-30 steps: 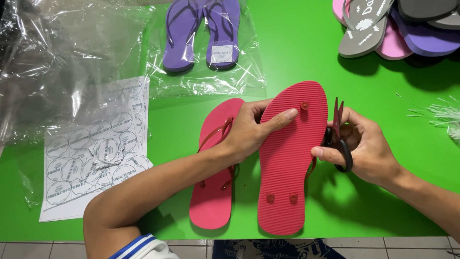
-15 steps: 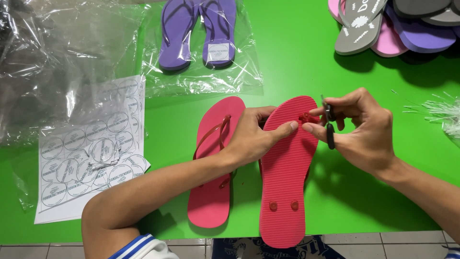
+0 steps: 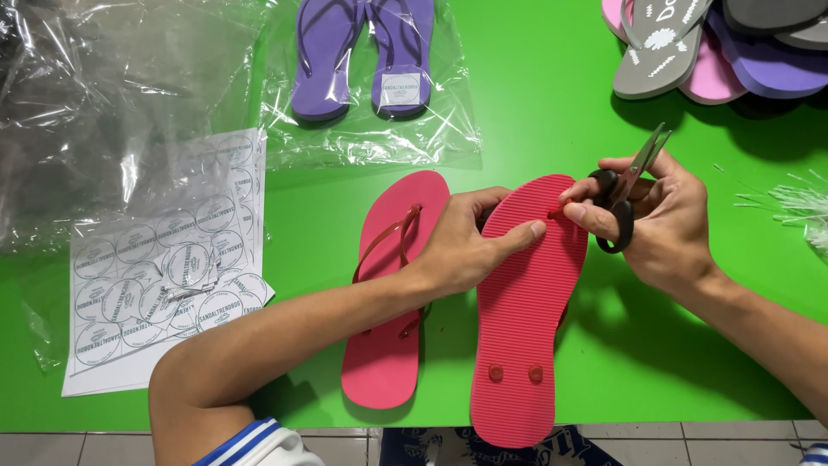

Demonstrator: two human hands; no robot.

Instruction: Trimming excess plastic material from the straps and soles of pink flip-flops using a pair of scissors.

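Left hand [image 3: 470,246] lies flat on the upturned red sandal [image 3: 526,311], fingers spread and pressing the ribbed sole near the toe end, index tip at about 2 o'clock from the palm. Right hand [image 3: 664,224] is closed around black-handled scissors [image 3: 623,194], blades pointing to 1 o'clock, clear of the sole; thumb and forefinger pinch at the toe plug, which the fingertips partly hide. That sandal sits centre-bottom on the green table [image 3: 535,112], heel overhanging the near edge, two strap plugs showing at 6 o'clock. Second red sandal [image 3: 392,293] lies strap-up just beside it at 9 o'clock, partly covered by the left forearm. Further out at 9 o'clock: sticker sheet [image 3: 164,267], its top edge under crumpled plastic bags [image 3: 112,95]. At 12 o'clock, purple pair [image 3: 362,52] inside a clear bag. At 1–2 o'clock, pile of sandals [image 3: 716,43], grey, pink and purple. At 3 o'clock, clear plastic strands [image 3: 789,203] near the table edge, well apart from the hands.
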